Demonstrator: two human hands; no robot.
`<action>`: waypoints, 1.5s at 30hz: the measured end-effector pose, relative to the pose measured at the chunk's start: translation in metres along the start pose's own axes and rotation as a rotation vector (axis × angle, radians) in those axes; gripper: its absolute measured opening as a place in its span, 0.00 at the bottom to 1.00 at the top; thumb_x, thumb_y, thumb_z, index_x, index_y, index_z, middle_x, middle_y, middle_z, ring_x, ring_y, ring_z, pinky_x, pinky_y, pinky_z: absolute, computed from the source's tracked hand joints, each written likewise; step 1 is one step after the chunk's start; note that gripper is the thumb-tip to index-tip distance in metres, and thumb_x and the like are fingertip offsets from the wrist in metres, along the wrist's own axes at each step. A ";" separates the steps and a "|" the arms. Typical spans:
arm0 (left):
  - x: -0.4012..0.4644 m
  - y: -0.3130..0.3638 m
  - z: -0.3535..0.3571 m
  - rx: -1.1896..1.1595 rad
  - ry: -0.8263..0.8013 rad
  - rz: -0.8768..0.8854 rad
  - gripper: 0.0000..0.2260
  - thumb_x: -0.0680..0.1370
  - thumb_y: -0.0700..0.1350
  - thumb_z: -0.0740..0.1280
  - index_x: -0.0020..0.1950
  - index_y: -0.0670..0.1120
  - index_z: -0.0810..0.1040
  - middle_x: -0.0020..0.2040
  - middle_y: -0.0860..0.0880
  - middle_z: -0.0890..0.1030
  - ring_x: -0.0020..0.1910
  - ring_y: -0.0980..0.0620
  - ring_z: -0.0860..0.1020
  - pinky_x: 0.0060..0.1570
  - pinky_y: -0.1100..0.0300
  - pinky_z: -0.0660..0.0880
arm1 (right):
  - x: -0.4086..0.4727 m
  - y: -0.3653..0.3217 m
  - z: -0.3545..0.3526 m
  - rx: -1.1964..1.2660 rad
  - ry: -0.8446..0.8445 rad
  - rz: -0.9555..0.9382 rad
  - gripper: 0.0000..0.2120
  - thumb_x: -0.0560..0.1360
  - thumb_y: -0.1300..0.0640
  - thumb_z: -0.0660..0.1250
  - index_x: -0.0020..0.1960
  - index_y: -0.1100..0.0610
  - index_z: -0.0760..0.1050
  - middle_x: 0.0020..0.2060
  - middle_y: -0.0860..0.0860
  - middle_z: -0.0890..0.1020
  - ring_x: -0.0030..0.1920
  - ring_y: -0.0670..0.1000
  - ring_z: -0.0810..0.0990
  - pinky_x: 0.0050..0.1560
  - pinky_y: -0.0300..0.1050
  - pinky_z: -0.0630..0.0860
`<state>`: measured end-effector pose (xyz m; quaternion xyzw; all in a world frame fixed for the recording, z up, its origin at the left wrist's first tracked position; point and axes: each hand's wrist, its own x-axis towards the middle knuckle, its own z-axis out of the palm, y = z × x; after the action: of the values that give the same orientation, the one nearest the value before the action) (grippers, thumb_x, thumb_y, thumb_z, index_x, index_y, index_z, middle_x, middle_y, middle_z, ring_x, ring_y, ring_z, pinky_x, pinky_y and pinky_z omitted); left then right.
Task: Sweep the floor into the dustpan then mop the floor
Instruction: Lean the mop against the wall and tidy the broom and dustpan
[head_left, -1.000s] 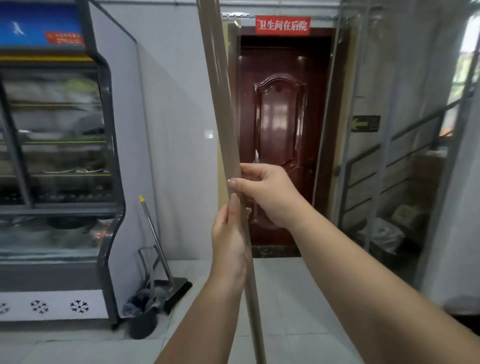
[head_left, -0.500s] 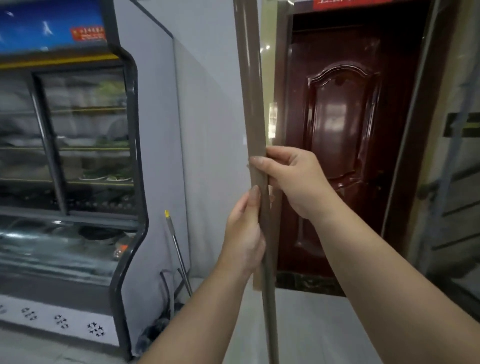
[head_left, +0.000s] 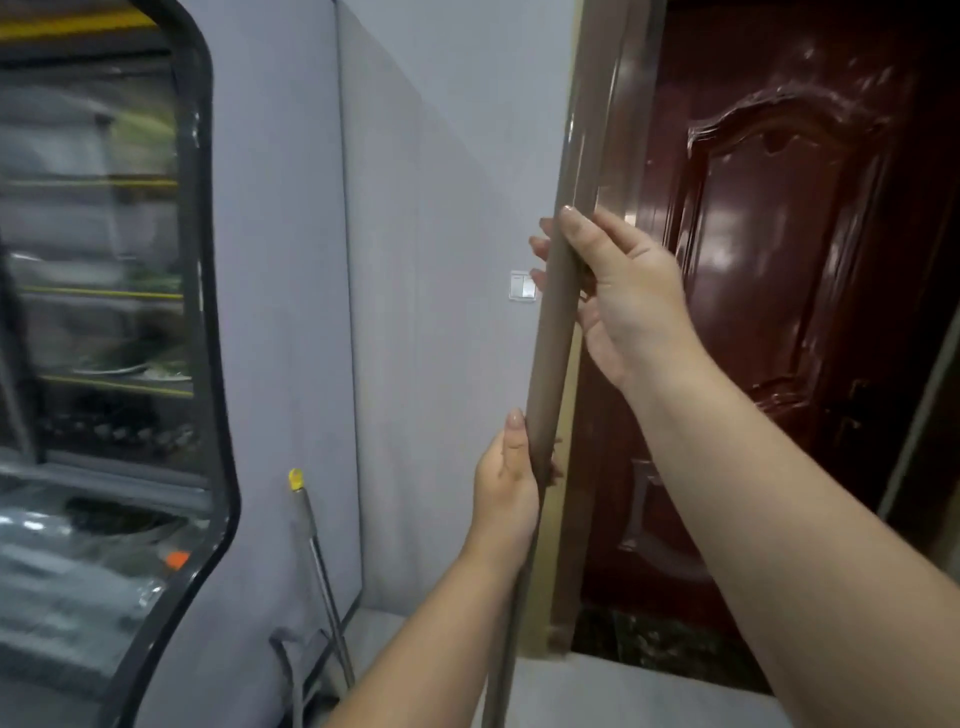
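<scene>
A long grey-brown pole handle (head_left: 553, 358) stands nearly upright in front of me; its head is out of view below. My left hand (head_left: 511, 483) grips the pole low down, thumb pointing up along it. Higher up, my right hand (head_left: 618, 291) wraps the pole loosely, thumb on the near side and fingertips showing past its left edge. A second metal handle with a yellow tip (head_left: 296, 480) leans against the grey wall at lower left; a dark wire frame (head_left: 291, 670) sits beside its base.
A glass-fronted display fridge (head_left: 104, 312) with a black frame fills the left. The grey wall (head_left: 415, 208) carries a white switch (head_left: 521, 286). A glossy dark red door (head_left: 779, 312) is close ahead on the right, pale floor (head_left: 597, 691) below it.
I have moved closer to the door and wall. My hands have spread apart along the pole: the right hand now sits well above the left and holds more loosely.
</scene>
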<state>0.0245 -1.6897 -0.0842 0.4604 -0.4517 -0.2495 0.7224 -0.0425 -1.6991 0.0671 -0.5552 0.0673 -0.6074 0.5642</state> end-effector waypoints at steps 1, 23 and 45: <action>0.017 -0.009 0.006 0.013 0.012 0.019 0.23 0.81 0.54 0.49 0.38 0.43 0.76 0.27 0.51 0.75 0.26 0.62 0.74 0.31 0.73 0.70 | 0.016 0.011 -0.008 0.052 0.018 0.007 0.08 0.75 0.61 0.66 0.38 0.54 0.78 0.33 0.47 0.83 0.36 0.44 0.82 0.44 0.42 0.79; 0.346 -0.212 0.075 -0.042 0.288 0.051 0.17 0.80 0.56 0.51 0.43 0.50 0.74 0.38 0.50 0.78 0.39 0.54 0.77 0.45 0.53 0.74 | 0.310 0.254 -0.111 -0.113 -0.118 0.179 0.25 0.74 0.36 0.57 0.32 0.55 0.71 0.16 0.46 0.71 0.17 0.45 0.67 0.19 0.32 0.65; 0.587 -0.308 -0.118 0.021 0.162 -0.083 0.27 0.64 0.69 0.54 0.35 0.45 0.72 0.21 0.53 0.72 0.22 0.57 0.70 0.30 0.63 0.67 | 0.475 0.487 -0.014 -0.119 -0.119 0.051 0.18 0.78 0.45 0.59 0.34 0.55 0.66 0.21 0.47 0.69 0.18 0.42 0.68 0.21 0.33 0.67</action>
<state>0.4198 -2.2321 -0.1300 0.5049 -0.3749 -0.2364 0.7407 0.3651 -2.2399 0.0008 -0.6207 0.0839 -0.5538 0.5486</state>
